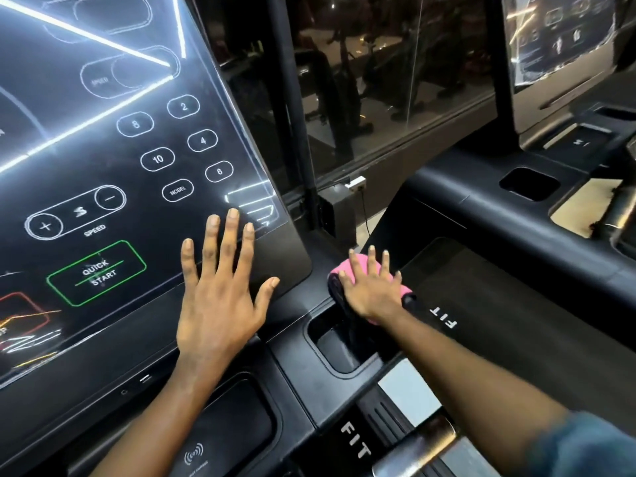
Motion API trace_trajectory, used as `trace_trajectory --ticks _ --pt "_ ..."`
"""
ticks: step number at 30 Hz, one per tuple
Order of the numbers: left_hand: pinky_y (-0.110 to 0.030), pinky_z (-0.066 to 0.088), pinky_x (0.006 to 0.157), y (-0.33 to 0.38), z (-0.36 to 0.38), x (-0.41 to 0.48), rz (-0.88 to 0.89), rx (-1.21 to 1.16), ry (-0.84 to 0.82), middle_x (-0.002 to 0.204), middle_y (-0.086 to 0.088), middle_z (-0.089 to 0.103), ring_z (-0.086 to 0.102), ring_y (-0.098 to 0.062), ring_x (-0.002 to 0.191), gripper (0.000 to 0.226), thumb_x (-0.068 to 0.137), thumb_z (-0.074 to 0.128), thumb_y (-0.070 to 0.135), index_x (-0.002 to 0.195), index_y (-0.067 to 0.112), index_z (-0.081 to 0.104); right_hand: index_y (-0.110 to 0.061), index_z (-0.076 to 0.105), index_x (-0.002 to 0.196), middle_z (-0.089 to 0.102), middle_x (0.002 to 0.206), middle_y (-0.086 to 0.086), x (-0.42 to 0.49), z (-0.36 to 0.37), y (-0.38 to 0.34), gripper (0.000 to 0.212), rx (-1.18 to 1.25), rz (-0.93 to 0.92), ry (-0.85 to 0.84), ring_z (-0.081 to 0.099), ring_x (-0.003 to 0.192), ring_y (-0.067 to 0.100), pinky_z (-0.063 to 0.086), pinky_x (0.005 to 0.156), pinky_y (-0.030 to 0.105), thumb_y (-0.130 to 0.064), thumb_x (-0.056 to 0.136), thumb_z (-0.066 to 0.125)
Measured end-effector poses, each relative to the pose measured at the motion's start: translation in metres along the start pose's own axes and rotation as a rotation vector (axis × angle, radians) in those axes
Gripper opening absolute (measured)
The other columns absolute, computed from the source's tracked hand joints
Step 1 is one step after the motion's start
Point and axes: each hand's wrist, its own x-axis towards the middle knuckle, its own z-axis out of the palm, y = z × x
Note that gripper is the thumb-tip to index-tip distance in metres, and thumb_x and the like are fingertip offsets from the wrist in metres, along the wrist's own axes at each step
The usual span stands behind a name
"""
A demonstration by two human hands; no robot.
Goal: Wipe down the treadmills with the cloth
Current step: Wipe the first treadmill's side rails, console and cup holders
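A black treadmill console point(113, 173) with a glossy touch panel fills the left of the head view. My left hand point(220, 287) lies flat on its lower right corner, fingers straight and spread. My right hand point(370, 287) presses flat on a pink cloth point(358, 266) at the console's right shoulder, just above a cup-holder recess point(340, 349). The cloth shows at my fingertips and beside my wrist, and most of it is hidden under my palm.
A second treadmill console point(564, 39) stands at the upper right, with its belt deck point(499, 304) and side rail point(481, 208) running between the machines. A dark glass wall point(378, 80) and a black post point(289, 98) stand behind. A phone tray point(227, 428) lies below my left arm.
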Motion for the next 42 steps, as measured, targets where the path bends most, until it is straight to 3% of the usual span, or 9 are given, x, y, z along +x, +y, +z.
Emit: trace_trajectory --ticks 4,11,14,18,21,26,31,38,42 --pt "-0.060 0.003 0.123 -0.001 0.002 0.001 -0.005 0.026 -0.008 0.169 -0.012 -0.004 -0.007 -0.031 0.156 0.085 0.096 0.036 0.060 0.160 0.008 0.017 -0.036 0.000 0.162 -0.022 0.168 0.004 0.052 -0.014 -0.020 0.067 0.020 -0.074 -0.086 -0.029 0.152 0.029 -0.011 0.119 0.065 -0.063 0.102 0.012" --pt "-0.060 0.000 0.123 0.000 -0.003 0.000 0.001 -0.017 -0.036 0.169 -0.012 -0.002 -0.008 -0.031 0.156 0.089 0.093 0.039 0.062 0.160 0.008 0.018 -0.054 0.004 0.157 -0.002 0.170 -0.013 -0.003 -0.011 0.026 0.066 0.135 -0.094 -0.124 0.010 0.156 0.029 0.018 0.117 0.063 -0.076 0.097 0.020" --pt "-0.059 0.000 0.123 -0.001 -0.009 0.001 -0.009 -0.190 0.007 0.169 -0.007 0.008 -0.003 -0.028 0.156 0.077 0.091 0.049 0.054 0.155 0.012 0.036 -0.057 0.003 0.155 0.002 0.170 -0.014 -0.042 -0.006 0.064 0.067 0.146 -0.042 -0.120 0.019 0.154 0.032 0.023 0.118 0.062 -0.080 0.094 0.017" --pt "-0.059 0.008 0.123 0.015 -0.021 0.036 0.314 -0.195 0.111 0.166 -0.006 0.025 0.010 -0.029 0.156 0.058 0.092 0.055 0.045 0.143 0.017 0.055 -0.055 0.007 0.155 0.014 0.169 -0.011 -0.066 -0.005 0.094 0.072 0.180 0.019 -0.102 0.036 0.148 0.032 0.031 0.116 0.059 -0.082 0.089 0.015" --pt "-0.056 0.009 0.124 0.022 -0.017 0.073 0.480 -0.107 0.049 0.162 -0.006 0.034 0.011 -0.027 0.156 0.052 0.098 0.048 0.044 0.141 0.016 0.058 -0.051 0.014 0.155 0.024 0.167 -0.006 -0.051 -0.005 0.092 0.079 0.218 0.083 -0.128 0.041 0.144 0.033 0.033 0.115 0.056 -0.085 0.084 0.013" --pt "-0.055 0.009 0.125 0.022 0.001 0.088 0.508 0.119 -0.047 0.136 -0.012 0.060 0.034 -0.034 0.147 0.050 0.105 0.034 0.044 0.112 0.008 0.069 -0.038 0.026 0.157 0.038 0.161 0.007 -0.003 -0.012 0.073 0.072 0.277 0.098 -0.184 0.040 0.144 0.033 0.032 0.116 0.045 -0.075 0.096 0.021" --pt "-0.056 0.013 0.123 0.030 0.004 0.088 0.460 0.194 -0.060 0.112 -0.015 0.062 0.044 -0.039 0.136 0.046 0.108 0.029 0.039 0.100 0.008 0.062 -0.037 0.034 0.153 0.049 0.153 0.010 0.050 -0.021 0.028 0.069 0.257 0.071 -0.174 0.047 0.137 0.037 0.035 0.112 0.045 -0.073 0.096 0.019" --pt "-0.056 0.016 0.123 0.033 0.004 0.089 0.446 0.242 -0.056 0.110 -0.018 0.062 0.047 -0.040 0.131 0.042 0.107 0.033 0.036 0.102 0.005 0.062 -0.048 0.004 0.159 0.000 0.171 0.005 0.084 -0.014 -0.045 0.067 0.082 -0.160 -0.127 0.014 0.153 0.043 0.020 0.117 0.064 -0.072 0.099 0.019" --pt "-0.056 0.014 0.123 0.033 0.003 0.088 0.448 0.238 -0.057 0.105 -0.016 0.059 0.047 -0.040 0.126 0.043 0.108 0.032 0.036 0.100 0.005 0.060 -0.061 0.006 0.153 -0.004 0.171 -0.008 0.037 -0.004 -0.011 0.063 0.032 -0.318 -0.085 0.006 0.155 0.036 0.018 0.117 0.065 -0.079 0.094 0.018"
